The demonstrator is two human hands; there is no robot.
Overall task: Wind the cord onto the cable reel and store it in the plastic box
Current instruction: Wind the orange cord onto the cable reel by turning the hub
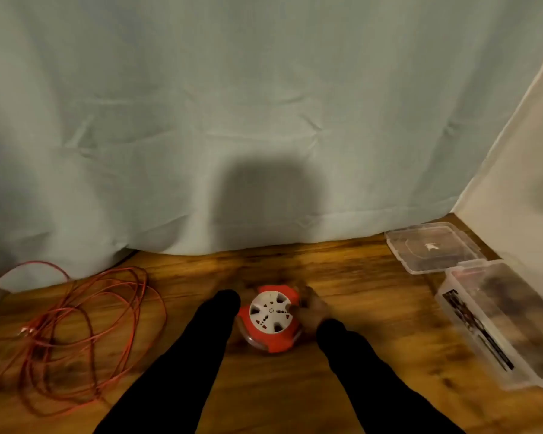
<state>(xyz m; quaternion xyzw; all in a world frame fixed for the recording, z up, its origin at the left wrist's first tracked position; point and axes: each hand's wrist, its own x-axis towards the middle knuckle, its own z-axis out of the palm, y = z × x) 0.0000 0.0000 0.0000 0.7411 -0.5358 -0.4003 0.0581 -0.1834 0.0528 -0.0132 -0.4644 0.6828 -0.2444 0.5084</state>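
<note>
The cable reel (271,319) is red with a round white socket face and stands on the wooden floor at centre. My right hand (312,308) is blurred and grips the reel's right edge, with a finger on the white face. My left arm, in a black sleeve (220,321), reaches the reel's left side; the hand itself is hidden past the cuff. The red cord (76,333) lies in loose tangled loops on the floor at the left, apart from the reel. The clear plastic box (496,327) stands open at the right.
The box's clear lid (430,250) lies flat on the floor just behind the box. A pale curtain (232,120) hangs down to the floor across the back. A white wall (521,170) closes the right side.
</note>
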